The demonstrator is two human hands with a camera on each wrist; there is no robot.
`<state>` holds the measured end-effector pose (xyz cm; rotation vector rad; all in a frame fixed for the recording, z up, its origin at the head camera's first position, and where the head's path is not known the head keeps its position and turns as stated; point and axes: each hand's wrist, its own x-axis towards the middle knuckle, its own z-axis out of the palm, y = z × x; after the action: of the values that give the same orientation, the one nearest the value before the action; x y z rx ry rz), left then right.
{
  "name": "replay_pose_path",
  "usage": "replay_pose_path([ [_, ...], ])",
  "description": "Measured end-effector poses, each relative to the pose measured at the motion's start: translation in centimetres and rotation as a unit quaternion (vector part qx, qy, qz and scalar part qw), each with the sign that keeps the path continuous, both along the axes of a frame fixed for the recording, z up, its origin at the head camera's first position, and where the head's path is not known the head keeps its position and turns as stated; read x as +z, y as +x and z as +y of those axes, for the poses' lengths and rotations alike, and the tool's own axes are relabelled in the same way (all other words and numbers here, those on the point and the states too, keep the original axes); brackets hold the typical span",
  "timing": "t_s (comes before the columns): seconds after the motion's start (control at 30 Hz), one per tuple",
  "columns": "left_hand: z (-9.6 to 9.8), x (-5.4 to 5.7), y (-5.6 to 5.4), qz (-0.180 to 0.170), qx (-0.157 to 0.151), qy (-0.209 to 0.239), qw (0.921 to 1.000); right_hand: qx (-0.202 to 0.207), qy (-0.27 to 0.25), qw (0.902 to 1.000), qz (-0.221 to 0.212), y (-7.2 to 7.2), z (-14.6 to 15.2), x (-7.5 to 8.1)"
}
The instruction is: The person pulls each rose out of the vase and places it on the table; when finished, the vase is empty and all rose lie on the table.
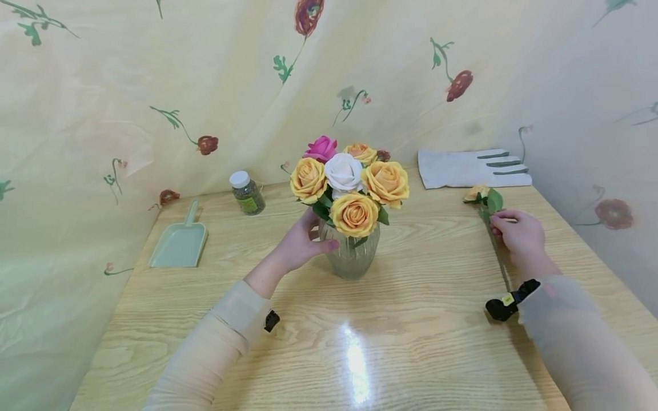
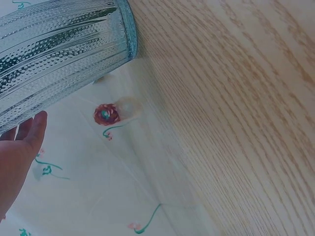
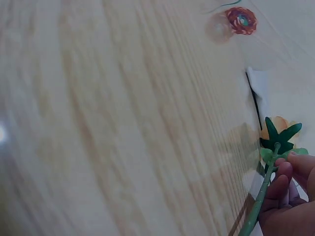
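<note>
A ribbed glass vase (image 1: 351,257) stands upright mid-table, filled with yellow roses (image 1: 354,214), a white rose (image 1: 343,172) and a pink rose (image 1: 321,149). My left hand (image 1: 303,242) holds the vase's left side, thumb in front and fingers passing behind. The left wrist view shows fingertips (image 2: 38,123) at the textured glass (image 2: 59,54). Over the table's right side, my right hand (image 1: 519,231) pinches a single pale yellow rose (image 1: 479,193) by its stem, just under the bloom. Its long green stem (image 3: 258,201) runs back toward my wrist.
At the back right lies a pale glove (image 1: 457,168) with dark-edged fingers. A small jar (image 1: 249,196) with a white lid stands left of the vase. Farther left is a light green dustpan (image 1: 181,245). Flower-patterned cloth (image 1: 231,68) hangs behind the wooden table (image 1: 411,319).
</note>
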<state>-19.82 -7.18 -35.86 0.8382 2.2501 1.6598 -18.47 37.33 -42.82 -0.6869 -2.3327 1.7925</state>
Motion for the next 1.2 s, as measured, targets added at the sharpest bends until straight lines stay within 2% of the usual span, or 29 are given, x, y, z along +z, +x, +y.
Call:
replay_pose_path([
  [0.1, 0.0, -0.1, 0.0, 0.001, 0.002, 0.001, 1.0, 0.013, 0.077, 0.9968, -0.014, -0.2, 0.1, -0.3],
  [0.43, -0.1, 0.0, 0.0, -0.002, -0.008, 0.005, 1.0, 0.044, 0.175, 0.9822, -0.05, -0.3, 0.0, -0.4],
  [0.73, -0.1, 0.0, 0.0, -0.005, -0.01, 0.011, 0.9999, 0.073, 0.193, 0.9758, -0.073, -0.3, 0.3, 0.3],
  [0.93, -0.1, 0.1, 0.0, -0.005, -0.014, 0.013, 0.9998, 0.076, 0.199, 0.9724, -0.095, -0.1, 0.8, 1.0],
  [1.2, -0.2, 0.0, 0.0, -0.007, -0.015, 0.013, 0.9998, 0.079, 0.189, 0.9764, -0.069, 0.0, 0.3, 2.5],
])
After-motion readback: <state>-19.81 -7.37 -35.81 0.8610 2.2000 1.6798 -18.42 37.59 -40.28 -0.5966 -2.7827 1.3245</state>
